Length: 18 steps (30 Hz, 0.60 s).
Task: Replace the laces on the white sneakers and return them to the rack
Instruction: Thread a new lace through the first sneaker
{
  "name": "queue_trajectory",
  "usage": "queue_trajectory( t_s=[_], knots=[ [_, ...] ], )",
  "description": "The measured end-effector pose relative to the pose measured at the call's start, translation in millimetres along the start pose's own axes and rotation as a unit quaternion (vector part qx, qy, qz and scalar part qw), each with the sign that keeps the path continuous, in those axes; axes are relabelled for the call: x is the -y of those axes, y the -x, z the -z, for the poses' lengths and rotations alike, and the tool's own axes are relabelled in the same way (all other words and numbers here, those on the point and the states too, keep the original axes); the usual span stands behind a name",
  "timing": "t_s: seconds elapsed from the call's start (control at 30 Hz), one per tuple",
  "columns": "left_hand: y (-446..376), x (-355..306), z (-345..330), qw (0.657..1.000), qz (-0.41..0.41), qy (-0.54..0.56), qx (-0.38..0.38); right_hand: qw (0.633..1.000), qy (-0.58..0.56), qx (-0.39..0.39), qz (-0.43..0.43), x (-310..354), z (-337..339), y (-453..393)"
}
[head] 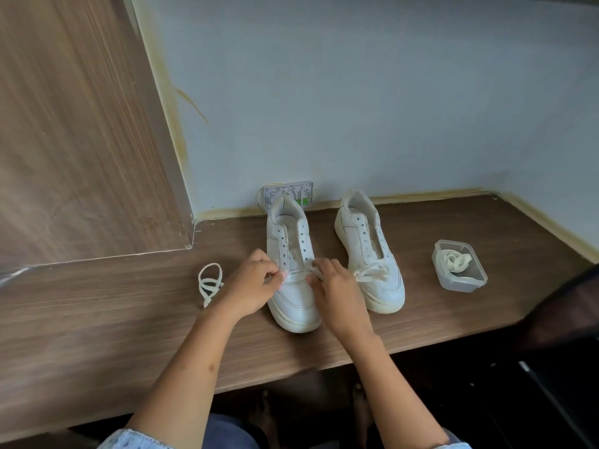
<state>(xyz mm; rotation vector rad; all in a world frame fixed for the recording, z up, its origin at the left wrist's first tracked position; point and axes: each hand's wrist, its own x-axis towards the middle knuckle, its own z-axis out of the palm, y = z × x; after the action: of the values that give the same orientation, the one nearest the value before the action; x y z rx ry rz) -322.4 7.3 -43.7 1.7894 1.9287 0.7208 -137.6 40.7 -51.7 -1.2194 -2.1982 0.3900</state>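
Two white sneakers stand on the wooden desk, toes toward me. The left sneaker has empty upper eyelets and a lace through its lowest ones. My left hand pinches one end of that lace at the shoe's left side. My right hand pinches the other end at the right side. The right sneaker stands apart, with a loose cream lace lying across its front. Another cream lace lies looped on the desk left of my left hand.
A clear plastic box holding a coiled lace sits right of the shoes. A wall socket plate is behind the left sneaker. A wooden panel rises on the left. The desk's front edge runs below my forearms.
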Motion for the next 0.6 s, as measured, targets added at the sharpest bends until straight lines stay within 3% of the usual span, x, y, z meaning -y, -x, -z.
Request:
queue_trajectory(
  t_s=[0.17, 0.27, 0.47, 0.6],
  knots=[
    [3, -2, 6, 0.999, 0.017, 0.029, -0.016, 0.994, -0.029, 0.059, -0.091, -2, 14, -3],
    [11, -12, 17, 0.992, 0.050, 0.111, -0.023, 0.983, -0.089, 0.075, -0.143, -2, 31, -1],
    [23, -32, 45, 0.962, 0.082, 0.256, -0.045, 0.916, -0.281, 0.143, -0.247, 26, 90, -7],
    [33, -53, 67, 0.962, 0.066, 0.260, -0.043, 0.882, -0.340, 0.167, -0.279, 49, 126, -10]
  ],
)
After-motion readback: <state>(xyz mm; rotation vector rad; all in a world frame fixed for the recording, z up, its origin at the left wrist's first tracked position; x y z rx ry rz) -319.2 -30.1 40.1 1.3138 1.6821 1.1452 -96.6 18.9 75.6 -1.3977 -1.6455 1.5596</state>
